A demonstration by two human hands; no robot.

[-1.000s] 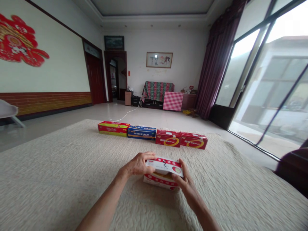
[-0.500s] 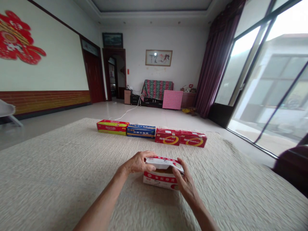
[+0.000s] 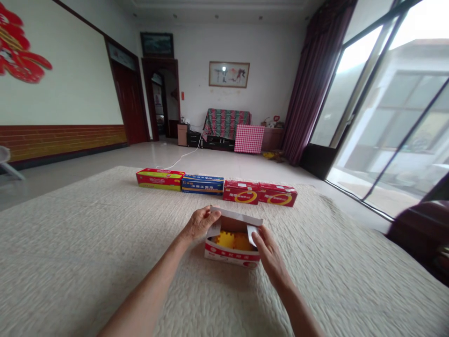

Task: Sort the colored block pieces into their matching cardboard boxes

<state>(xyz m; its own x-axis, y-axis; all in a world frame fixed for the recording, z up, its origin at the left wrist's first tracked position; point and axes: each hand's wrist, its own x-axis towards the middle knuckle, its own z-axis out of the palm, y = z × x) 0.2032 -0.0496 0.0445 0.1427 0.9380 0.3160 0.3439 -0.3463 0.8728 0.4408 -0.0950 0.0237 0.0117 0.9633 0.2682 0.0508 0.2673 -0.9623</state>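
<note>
A small red-and-white cardboard box (image 3: pixel 224 258) stands on the quilted cover in front of me, its lid raised at the back. Inside lie yellow pieces (image 3: pixel 226 239) with notched edges, like foam puzzle tiles. My left hand (image 3: pixel 201 223) pinches the lid at its left corner, thumb on the near face and fingers behind. At the right side, my right hand (image 3: pixel 268 243) grips the white side flap and the lid's edge between thumb and fingers. Part of the box's right end is hidden by that hand.
Beyond the box stands a row: a red-and-yellow box (image 3: pixel 160 180), a blue box (image 3: pixel 202 185) and two red boxes (image 3: pixel 240 193). They rest on the cream quilted cover (image 3: pixel 105 234). A dark rounded object (image 3: pixel 417 229) is at the right edge.
The lid has swung up and back in both hands, and the yellow pieces inside now show. The view has tilted downward slightly. The row of boxes stands as before.
</note>
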